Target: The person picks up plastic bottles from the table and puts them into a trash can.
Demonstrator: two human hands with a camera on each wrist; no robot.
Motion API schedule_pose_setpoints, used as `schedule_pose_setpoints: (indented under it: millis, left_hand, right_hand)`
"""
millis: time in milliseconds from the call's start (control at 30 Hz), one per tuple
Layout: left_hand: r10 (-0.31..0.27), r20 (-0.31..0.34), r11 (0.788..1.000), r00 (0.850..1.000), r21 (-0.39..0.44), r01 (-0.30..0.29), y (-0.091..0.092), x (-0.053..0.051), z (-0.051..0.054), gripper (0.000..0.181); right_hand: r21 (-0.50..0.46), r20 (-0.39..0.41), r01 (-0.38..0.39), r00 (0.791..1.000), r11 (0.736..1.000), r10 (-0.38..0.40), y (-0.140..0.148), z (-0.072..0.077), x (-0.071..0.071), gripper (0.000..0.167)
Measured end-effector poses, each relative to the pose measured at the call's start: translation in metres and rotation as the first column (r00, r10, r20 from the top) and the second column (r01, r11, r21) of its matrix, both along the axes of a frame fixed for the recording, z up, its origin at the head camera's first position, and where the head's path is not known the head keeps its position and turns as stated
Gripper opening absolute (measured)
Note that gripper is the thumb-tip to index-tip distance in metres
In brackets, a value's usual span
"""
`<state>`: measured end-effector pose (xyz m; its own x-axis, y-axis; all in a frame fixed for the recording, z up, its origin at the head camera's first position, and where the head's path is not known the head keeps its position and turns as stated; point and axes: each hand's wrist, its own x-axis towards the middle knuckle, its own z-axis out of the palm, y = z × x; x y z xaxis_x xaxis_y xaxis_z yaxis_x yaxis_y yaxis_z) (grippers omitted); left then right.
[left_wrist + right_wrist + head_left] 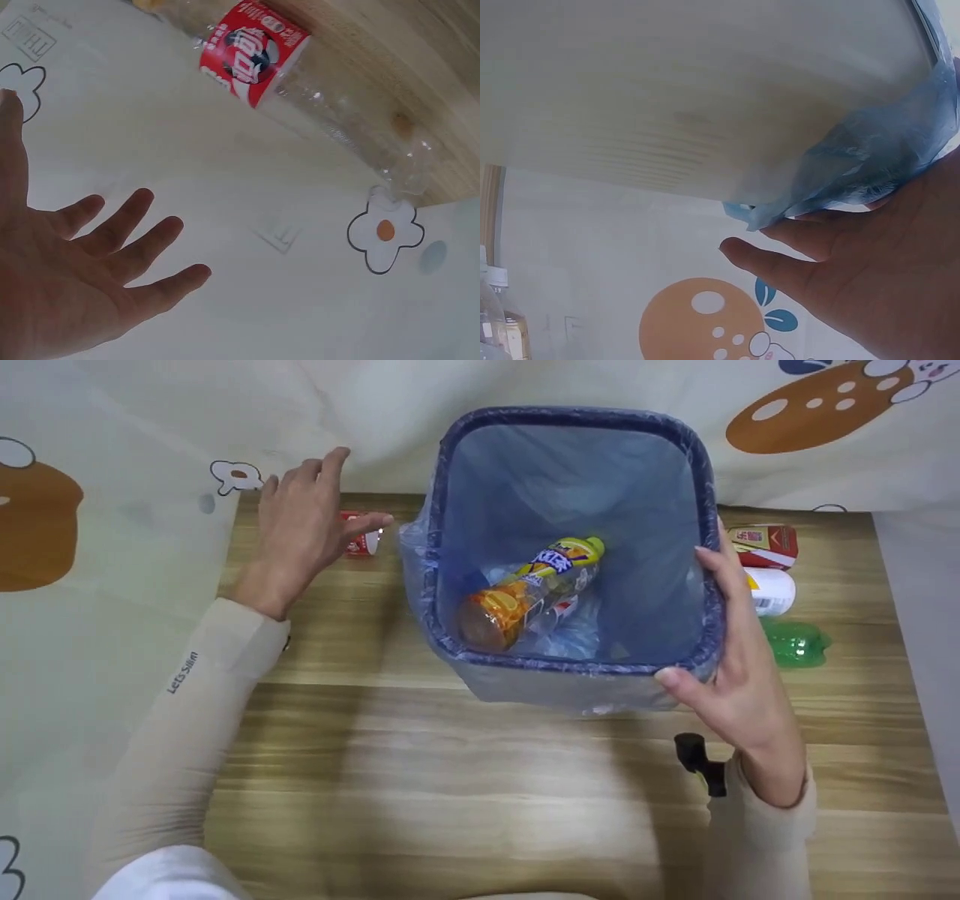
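My right hand grips the right side of a square trash bin lined with a bluish plastic bag, its thumb at the near corner of the rim. Inside the bin lies an orange-and-yellow labelled drink bottle; other items beneath it are partly hidden. Left of the bin, my left hand hovers with its fingers spread, holding nothing. Close to it, a clear plastic bottle with a red label lies on the wooden surface, mostly covered by the hand in the head view. The right wrist view shows the blue bag bunched by the fingers.
Right of the bin lie a red carton, a white bottle and a green plastic bottle on the wooden tabletop. A patterned cloth hangs behind. Clear bottles stand at the lower left of the right wrist view.
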<state>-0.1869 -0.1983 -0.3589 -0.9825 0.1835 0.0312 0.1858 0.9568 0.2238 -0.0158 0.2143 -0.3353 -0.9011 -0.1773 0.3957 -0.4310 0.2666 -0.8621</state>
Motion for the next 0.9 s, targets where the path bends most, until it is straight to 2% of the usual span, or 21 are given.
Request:
schedule_pose_setpoints:
  millis: [100,267,467,567,800,900]
  left_hand:
    - [0.008,0.026,1.0,1.0,0.015,-0.009,-0.003,-0.002,-0.005,0.102]
    - [0.019,0.05,1.0,0.999,-0.008,-0.019,-0.008,-0.005,-0.013,0.102]
    - [0.032,0.089,0.999,0.996,-0.027,-0.029,-0.017,-0.009,-0.028,0.105]
    - [0.013,0.094,0.999,0.996,-0.03,-0.01,-0.021,-0.011,-0.038,0.105]
    - [-0.088,0.112,0.996,0.99,0.007,0.088,-0.031,-0.017,-0.066,0.105]
    - [-0.115,0.115,0.993,0.987,0.023,0.113,-0.034,-0.019,-0.075,0.106]
  right_hand:
    - [0.01,-0.008,0.002,1.0,1.0,-0.002,0.001,-0.001,0.0,0.092]
    - [0.006,-0.007,0.002,1.0,1.0,-0.002,0.002,-0.002,0.0,0.092]
    - [0.011,-0.007,-0.008,1.0,1.0,0.008,0.002,-0.003,-0.001,0.092]
    - [0.013,-0.014,-0.007,1.0,1.0,0.007,0.002,-0.003,-0.002,0.092]
    - [-0.005,-0.013,-0.015,1.0,1.0,0.015,0.003,-0.004,-0.002,0.093]
    - [0.011,-0.016,-0.01,1.0,1.0,0.011,0.003,-0.003,-0.002,0.093]
